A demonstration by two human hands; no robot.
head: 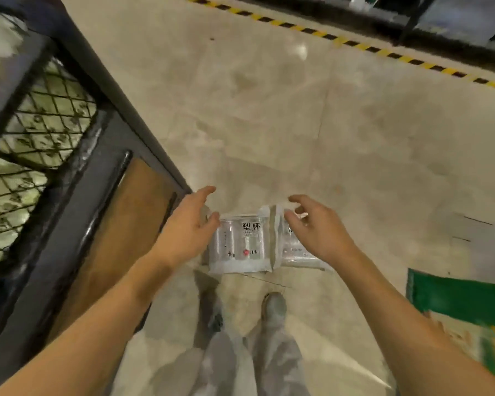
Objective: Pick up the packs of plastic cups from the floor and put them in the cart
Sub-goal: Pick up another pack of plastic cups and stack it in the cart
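Clear plastic film lies under both grips. The left grip (189, 224) is spread, its fingers almost straight and its thumb at the upper corner of the left pack (240, 244); I cannot tell if it touches. The right grip (317, 227) is loosely curved over the right pack (295, 255) and holds nothing. Both packs are flat and nearly square, with white sealed edges. The left one shows black printed characters, a small red mark and a barcode. They lie side by side, edges touching, on the smooth beige floor (297, 124), just in front of a grey shoe (273, 307). At the left stands the cart (40, 110), with a dark metal frame, diamond wire mesh and a brown board. Yellow-black striped tape (355, 45) crosses the floor farther away.
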